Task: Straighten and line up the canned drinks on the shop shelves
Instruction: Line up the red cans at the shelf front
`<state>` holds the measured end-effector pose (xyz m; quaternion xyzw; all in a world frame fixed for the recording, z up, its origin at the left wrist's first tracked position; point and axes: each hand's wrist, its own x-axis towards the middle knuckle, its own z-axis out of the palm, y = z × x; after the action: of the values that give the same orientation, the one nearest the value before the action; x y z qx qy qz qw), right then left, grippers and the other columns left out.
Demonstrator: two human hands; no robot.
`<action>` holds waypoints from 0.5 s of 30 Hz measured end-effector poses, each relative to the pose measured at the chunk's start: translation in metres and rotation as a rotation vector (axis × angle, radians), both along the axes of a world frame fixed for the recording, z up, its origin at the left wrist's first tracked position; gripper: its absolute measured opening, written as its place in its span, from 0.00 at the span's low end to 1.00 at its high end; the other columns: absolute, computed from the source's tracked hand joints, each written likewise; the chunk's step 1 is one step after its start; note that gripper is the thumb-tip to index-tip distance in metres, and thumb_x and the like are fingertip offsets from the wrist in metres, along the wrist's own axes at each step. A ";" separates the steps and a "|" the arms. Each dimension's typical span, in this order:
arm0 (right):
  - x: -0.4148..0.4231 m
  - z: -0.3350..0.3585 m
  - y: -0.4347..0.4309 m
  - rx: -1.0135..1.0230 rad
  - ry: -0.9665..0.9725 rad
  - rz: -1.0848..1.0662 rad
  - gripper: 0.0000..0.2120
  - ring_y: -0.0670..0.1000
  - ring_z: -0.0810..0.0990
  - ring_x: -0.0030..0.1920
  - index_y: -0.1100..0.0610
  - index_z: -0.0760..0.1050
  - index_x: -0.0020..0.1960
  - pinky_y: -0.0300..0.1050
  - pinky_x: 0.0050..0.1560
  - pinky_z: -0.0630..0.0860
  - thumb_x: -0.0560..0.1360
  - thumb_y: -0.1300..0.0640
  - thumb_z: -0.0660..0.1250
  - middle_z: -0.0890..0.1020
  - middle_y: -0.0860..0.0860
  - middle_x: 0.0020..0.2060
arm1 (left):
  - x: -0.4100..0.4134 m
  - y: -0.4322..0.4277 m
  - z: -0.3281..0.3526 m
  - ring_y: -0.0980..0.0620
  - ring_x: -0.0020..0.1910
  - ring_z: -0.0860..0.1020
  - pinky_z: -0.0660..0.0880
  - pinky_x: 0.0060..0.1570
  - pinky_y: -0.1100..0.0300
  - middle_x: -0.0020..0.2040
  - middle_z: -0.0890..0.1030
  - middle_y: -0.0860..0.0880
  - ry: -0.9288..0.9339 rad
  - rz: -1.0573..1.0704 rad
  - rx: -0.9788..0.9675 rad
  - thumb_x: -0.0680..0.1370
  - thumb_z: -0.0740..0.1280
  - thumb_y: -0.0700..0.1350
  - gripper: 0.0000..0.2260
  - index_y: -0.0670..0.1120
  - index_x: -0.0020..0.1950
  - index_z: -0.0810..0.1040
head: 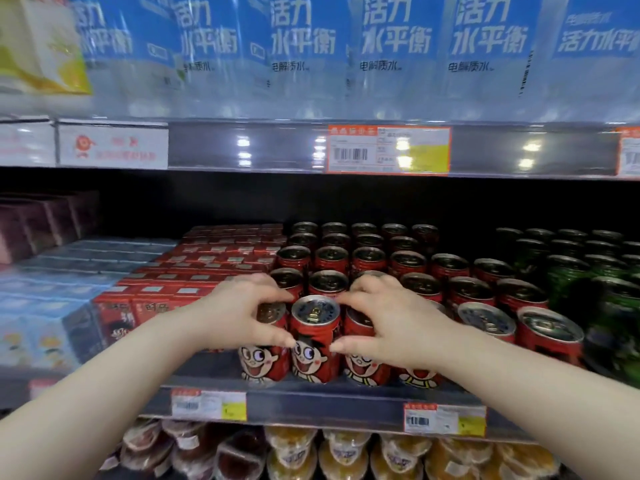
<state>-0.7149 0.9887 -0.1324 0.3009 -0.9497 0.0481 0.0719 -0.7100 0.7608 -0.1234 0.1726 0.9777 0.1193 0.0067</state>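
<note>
Both hands square up a front-row red can

The left hand [239,315] and right hand [388,327] each set a pinching grip, thumb and fingers, on either side of the cartoon-faced red can [314,341] at the shelf edge [311,400], probably turning its face forward to match its neighbours. Above, blue water packs [391,39] read 活力水平衡.

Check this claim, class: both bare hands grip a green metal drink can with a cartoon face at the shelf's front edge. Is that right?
Wrong colour. The head view shows the left hand and right hand gripping a red metal drink can with a cartoon face at the shelf's front edge.
</note>
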 end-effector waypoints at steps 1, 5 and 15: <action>0.000 -0.005 -0.002 0.006 0.036 -0.014 0.35 0.49 0.61 0.67 0.44 0.59 0.73 0.46 0.65 0.68 0.70 0.32 0.60 0.65 0.46 0.67 | 0.001 -0.001 -0.002 0.56 0.68 0.63 0.60 0.67 0.59 0.66 0.66 0.58 0.023 0.001 -0.026 0.66 0.69 0.65 0.36 0.58 0.71 0.63; -0.002 -0.008 -0.004 -0.007 0.074 -0.045 0.40 0.47 0.60 0.69 0.45 0.54 0.75 0.43 0.64 0.66 0.69 0.34 0.65 0.65 0.45 0.67 | 0.005 -0.013 -0.003 0.53 0.73 0.57 0.55 0.72 0.54 0.72 0.60 0.57 0.013 0.014 -0.026 0.68 0.72 0.59 0.39 0.60 0.74 0.55; 0.010 -0.006 -0.010 -0.049 -0.011 -0.045 0.38 0.47 0.60 0.70 0.42 0.50 0.75 0.41 0.67 0.61 0.72 0.51 0.68 0.62 0.44 0.68 | 0.007 -0.023 -0.010 0.54 0.72 0.57 0.53 0.71 0.57 0.73 0.60 0.55 0.122 -0.066 -0.111 0.71 0.68 0.60 0.36 0.56 0.75 0.55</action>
<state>-0.7048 0.9783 -0.1387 0.2771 -0.9552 0.0713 0.0751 -0.7028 0.7378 -0.1333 0.2109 0.9752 0.0541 -0.0396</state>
